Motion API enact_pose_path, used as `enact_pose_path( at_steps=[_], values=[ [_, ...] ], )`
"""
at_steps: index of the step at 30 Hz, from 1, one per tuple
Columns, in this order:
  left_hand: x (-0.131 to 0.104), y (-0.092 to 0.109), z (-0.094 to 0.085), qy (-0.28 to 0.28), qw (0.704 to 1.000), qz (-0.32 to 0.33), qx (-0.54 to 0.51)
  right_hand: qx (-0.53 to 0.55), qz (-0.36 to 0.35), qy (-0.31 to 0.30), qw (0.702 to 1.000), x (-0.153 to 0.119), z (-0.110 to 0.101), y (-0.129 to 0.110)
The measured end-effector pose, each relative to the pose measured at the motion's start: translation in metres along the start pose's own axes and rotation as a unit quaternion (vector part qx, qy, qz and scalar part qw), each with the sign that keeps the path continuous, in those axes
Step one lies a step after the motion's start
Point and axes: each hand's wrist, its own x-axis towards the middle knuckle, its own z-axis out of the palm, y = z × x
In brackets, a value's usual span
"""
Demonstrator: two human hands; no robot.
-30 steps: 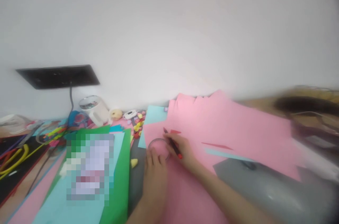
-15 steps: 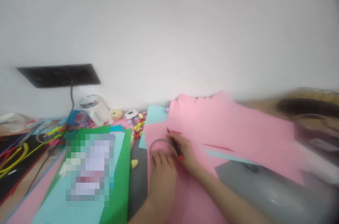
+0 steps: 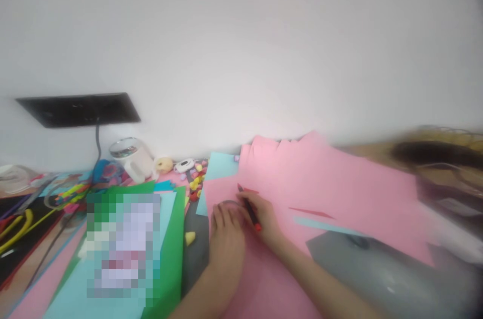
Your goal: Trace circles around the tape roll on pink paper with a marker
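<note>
My left hand (image 3: 226,238) lies over a pink paper sheet (image 3: 271,278), its fingers stretched forward and pressed down. Just past its fingertips shows a thin grey curved edge (image 3: 231,203); most of this round outline is hidden under the hand, so I cannot tell what it belongs to. To the right of it, my right hand (image 3: 262,213) is closed around a black marker with a red end (image 3: 249,208), slanting with its dark end up and to the left. The right hand rests close beside the left on the same sheet.
Green paper (image 3: 175,248) and light blue paper (image 3: 68,289) lie left, near a yellow piece (image 3: 189,238). Behind stand a white mug (image 3: 136,160) and small toys (image 3: 184,165). More pink paper (image 3: 302,173) spreads right, above a grey surface (image 3: 362,263). A cord (image 3: 98,145) hangs from the wall.
My left hand has shifted slightly left and forward, covering more of the grey curved edge. The right hand with the marker has stayed almost in place. The view has turned a little.
</note>
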Motion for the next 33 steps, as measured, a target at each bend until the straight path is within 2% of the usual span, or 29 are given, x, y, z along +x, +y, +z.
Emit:
enact_pose_path(
  at_steps=[9,16,18,23,28,33],
  values=[
    [0.005,0.004,-0.009,-0.049,0.998,-0.002,0.032,-0.007,0.011,0.011,1.000,0.001,0.002,0.000],
    [0.009,0.002,-0.020,-0.064,0.997,0.006,0.046,0.019,0.024,0.010,0.999,0.003,-0.003,-0.011],
    [0.011,0.000,-0.023,-0.078,0.996,0.011,0.038,0.064,0.048,0.028,0.996,0.004,-0.005,-0.017],
    [0.012,-0.003,-0.022,-0.099,0.995,0.021,0.027,0.150,0.180,0.075,0.969,0.014,-0.006,-0.027],
    [0.012,-0.004,-0.019,-0.076,0.997,0.025,0.022,0.162,0.224,0.031,0.961,0.036,-0.006,-0.029],
    [0.014,-0.004,-0.023,-0.075,0.997,0.012,0.028,0.159,0.207,-0.036,0.965,0.055,0.002,-0.029]
  ],
)
